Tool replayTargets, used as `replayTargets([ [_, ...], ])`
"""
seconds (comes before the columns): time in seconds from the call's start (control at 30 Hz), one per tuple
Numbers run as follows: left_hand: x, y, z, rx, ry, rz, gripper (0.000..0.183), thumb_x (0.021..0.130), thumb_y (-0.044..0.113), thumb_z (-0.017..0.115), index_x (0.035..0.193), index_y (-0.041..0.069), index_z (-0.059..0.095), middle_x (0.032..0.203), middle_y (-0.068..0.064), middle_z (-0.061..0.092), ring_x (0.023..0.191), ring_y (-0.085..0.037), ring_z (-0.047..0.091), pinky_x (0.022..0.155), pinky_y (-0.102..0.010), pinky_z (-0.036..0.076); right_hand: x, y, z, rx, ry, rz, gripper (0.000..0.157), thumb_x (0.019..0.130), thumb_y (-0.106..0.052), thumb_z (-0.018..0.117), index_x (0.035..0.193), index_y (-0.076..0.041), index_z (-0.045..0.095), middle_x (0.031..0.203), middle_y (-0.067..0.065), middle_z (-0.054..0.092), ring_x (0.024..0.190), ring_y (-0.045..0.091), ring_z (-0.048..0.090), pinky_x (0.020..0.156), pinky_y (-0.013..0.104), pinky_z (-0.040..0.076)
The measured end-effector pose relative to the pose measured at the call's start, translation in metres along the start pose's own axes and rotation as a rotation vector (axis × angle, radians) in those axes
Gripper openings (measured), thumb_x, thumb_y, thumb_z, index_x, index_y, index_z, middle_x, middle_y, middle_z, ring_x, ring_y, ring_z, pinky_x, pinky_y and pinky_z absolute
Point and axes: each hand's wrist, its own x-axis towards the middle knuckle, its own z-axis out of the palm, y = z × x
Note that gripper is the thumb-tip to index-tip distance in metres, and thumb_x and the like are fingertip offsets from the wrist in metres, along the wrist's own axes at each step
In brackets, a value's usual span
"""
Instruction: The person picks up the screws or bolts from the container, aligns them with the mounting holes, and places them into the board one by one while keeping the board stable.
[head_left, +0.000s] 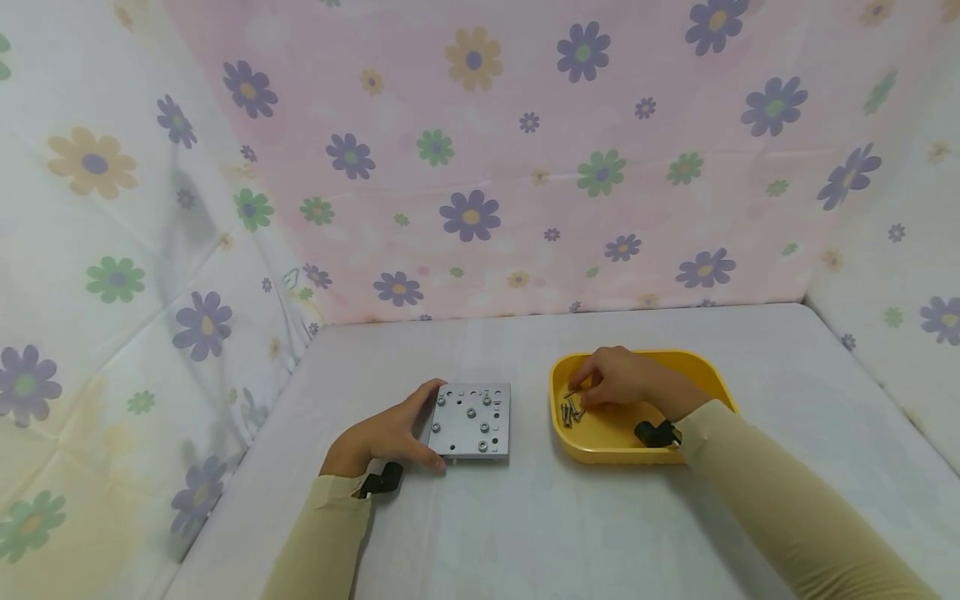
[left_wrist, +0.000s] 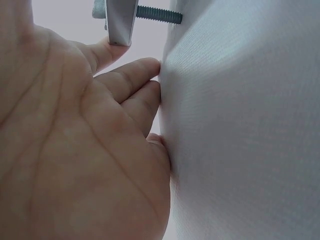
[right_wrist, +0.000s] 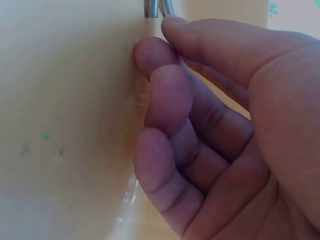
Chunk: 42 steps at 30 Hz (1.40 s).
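My left hand (head_left: 390,433) grips the left side of a square metal plate (head_left: 461,437), fingers at the far corner and thumb at the near one. Several socket-head screws stand in the plate's holes. In the left wrist view, a threaded screw shank (left_wrist: 159,15) juts from the underside of the plate (left_wrist: 120,25) toward the table. Inside the yellow tray (head_left: 600,457), my right hand (head_left: 622,379) has its fingers curled, with thumb and index fingertips at a screw (head_left: 572,392). More loose screws (head_left: 567,414) lie just beside those fingertips.
A white cloth covers the table (head_left: 487,533). Flower-patterned cloth (head_left: 525,208) rises at the back and on both sides. Small black devices sit at the left wrist (head_left: 384,479) and the right wrist (head_left: 656,433). The tray's raised rim surrounds the right hand.
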Motion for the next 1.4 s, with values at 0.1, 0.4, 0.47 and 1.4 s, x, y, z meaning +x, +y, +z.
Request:
replayTargets([
  [0.1, 0.000, -0.001, 0.001, -0.004, 0.003, -0.010, 0.132, 0.059, 0.040, 0.099, 0.162, 0.027, 0.018, 0.169, 0.000, 0.021, 0.158, -0.024, 0.016, 0.127, -0.056, 0.015, 0.001, -0.001, 0.001, -0.034, -0.008, -0.026, 0.030, 0.090, -0.022, 0.080, 0.120, -0.023, 0.078, 0.090, -0.001, 0.068, 0.077, 0.018, 0.059, 0.070, 0.032, 0.049],
  [0.4, -0.001, -0.001, 0.001, -0.010, 0.006, -0.030, 0.131, 0.058, 0.039, 0.099, 0.161, 0.031, 0.018, 0.169, 0.005, 0.021, 0.158, -0.019, 0.016, 0.128, -0.053, 0.015, 0.003, -0.005, 0.006, -0.033, -0.037, -0.118, 0.028, 0.084, -0.026, 0.086, 0.110, -0.029, 0.080, 0.094, -0.009, 0.072, 0.084, 0.015, 0.061, 0.076, 0.031, 0.051],
  [0.47, -0.001, 0.000, 0.001, -0.009, 0.006, -0.030, 0.131, 0.058, 0.039, 0.099, 0.161, 0.031, 0.018, 0.169, 0.005, 0.021, 0.158, -0.020, 0.017, 0.128, -0.053, 0.015, 0.003, -0.006, 0.007, -0.017, -0.048, -0.126, 0.026, 0.082, -0.026, 0.088, 0.106, -0.031, 0.081, 0.089, -0.008, 0.072, 0.081, 0.015, 0.061, 0.074, 0.031, 0.052],
  [1.4, -0.001, 0.000, 0.001, -0.015, 0.008, -0.044, 0.130, 0.058, 0.041, 0.099, 0.160, 0.034, 0.019, 0.169, 0.005, 0.021, 0.157, -0.021, 0.017, 0.127, -0.055, 0.015, 0.008, -0.017, 0.008, -0.105, -0.022, -0.146, 0.011, 0.083, -0.031, 0.087, 0.087, -0.028, 0.077, 0.081, -0.007, 0.070, 0.077, 0.015, 0.061, 0.071, 0.031, 0.051],
])
